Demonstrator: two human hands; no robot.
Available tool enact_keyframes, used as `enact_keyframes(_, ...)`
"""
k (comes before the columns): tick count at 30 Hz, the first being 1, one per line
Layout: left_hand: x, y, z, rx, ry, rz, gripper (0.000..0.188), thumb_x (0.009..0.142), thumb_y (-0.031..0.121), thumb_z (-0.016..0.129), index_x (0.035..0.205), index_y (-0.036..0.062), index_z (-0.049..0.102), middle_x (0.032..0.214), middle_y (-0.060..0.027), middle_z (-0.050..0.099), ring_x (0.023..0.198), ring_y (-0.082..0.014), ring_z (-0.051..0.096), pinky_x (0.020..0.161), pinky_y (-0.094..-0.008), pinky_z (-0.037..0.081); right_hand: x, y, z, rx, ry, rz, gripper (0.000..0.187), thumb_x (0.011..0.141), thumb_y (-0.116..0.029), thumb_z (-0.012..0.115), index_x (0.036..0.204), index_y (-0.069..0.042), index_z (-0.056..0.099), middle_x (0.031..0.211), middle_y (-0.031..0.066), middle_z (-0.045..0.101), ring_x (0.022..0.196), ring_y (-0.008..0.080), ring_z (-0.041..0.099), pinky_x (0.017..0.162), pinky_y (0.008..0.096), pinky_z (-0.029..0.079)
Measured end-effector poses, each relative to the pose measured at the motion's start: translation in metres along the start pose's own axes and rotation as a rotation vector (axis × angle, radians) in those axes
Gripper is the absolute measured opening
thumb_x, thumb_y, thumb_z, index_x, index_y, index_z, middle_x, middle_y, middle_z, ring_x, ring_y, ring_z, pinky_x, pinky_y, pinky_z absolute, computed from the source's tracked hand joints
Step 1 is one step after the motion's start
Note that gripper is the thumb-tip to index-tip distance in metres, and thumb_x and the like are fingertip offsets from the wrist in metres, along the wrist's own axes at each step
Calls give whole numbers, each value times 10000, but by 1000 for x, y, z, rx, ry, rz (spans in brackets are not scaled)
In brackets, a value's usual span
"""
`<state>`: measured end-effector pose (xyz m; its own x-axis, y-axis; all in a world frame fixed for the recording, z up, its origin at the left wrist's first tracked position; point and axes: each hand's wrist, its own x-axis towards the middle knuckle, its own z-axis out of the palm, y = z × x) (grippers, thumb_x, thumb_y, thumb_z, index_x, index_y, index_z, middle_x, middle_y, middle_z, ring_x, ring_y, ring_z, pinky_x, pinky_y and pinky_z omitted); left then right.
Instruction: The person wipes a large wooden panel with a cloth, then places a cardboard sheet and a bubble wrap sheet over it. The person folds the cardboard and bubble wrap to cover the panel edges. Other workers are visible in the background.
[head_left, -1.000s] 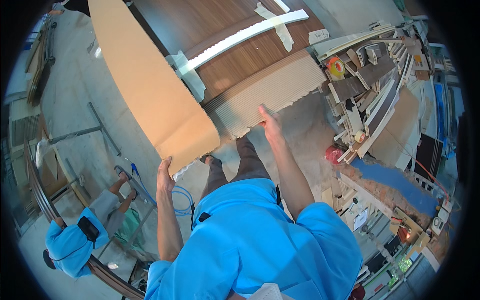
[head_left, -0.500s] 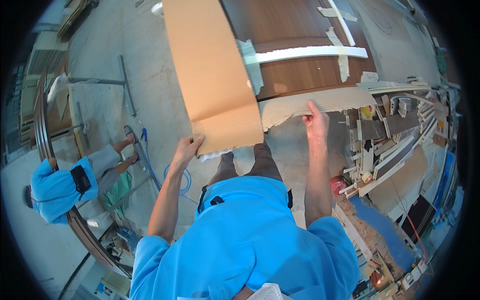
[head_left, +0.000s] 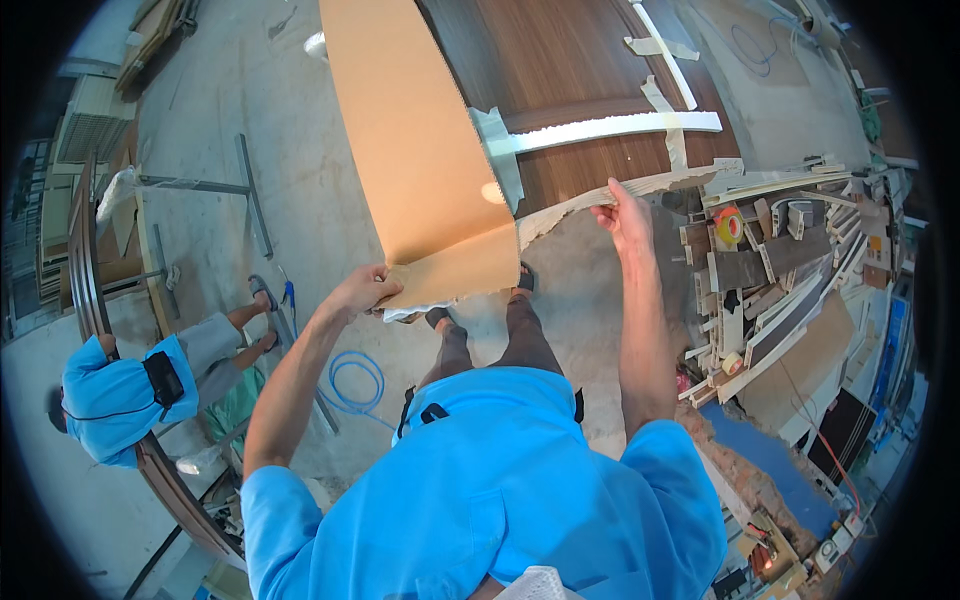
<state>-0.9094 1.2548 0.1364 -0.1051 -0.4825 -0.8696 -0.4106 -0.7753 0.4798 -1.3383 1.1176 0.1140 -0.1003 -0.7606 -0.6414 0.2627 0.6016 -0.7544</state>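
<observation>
A long tan cardboard sheet (head_left: 410,130) lies along the left side of a dark brown wood panel (head_left: 570,80). My left hand (head_left: 368,288) is closed on the sheet's near left corner, where a crease runs across it. To the right, my right hand (head_left: 626,215) pinches the torn edge of a corrugated cardboard flap (head_left: 560,213) that runs along the panel's near end and shows almost edge-on. A white foam strip (head_left: 620,130) crosses the panel. Pale tape (head_left: 500,155) holds its left end by the cardboard, and more tape crosses it on the right.
Scrap boards and trim pieces (head_left: 770,260) are heaped at the right, with a tape roll (head_left: 729,226) on them. A blue hose (head_left: 355,385) lies coiled on the floor. At the left, a co-worker in blue (head_left: 130,395) is beside long brown mouldings (head_left: 180,480) and metal stands (head_left: 250,195).
The corrugated flap has tilted from showing its ribbed face to nearly edge-on. The crease near my left hand is sharper. My left hand has shifted slightly left, my right slightly up.
</observation>
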Motion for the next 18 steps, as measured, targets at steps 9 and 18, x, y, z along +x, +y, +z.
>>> enact_keyframes(9, 4, -5, -3, 53, -98, 53, 128, 882, 177, 637, 948, 101, 558, 678, 9, 583, 515, -52, 501, 408, -219, 314, -71, 46, -7, -1111, -161, -1126, 685, 732, -59, 765, 1342, -63, 455, 1376, 167, 463, 1264, 286, 474, 1021, 414, 406)
enact_keyframes(18, 14, -24, 1, 45, -14, 106, 151, 832, 175, 663, 765, 85, 563, 618, 1, 552, 502, -75, 510, 406, -236, 359, -36, 43, 77, -1446, -552, -1720, 334, 806, -169, 592, 1136, -142, 631, 1360, 17, 507, 1136, 259, 510, 844, 406, 442)
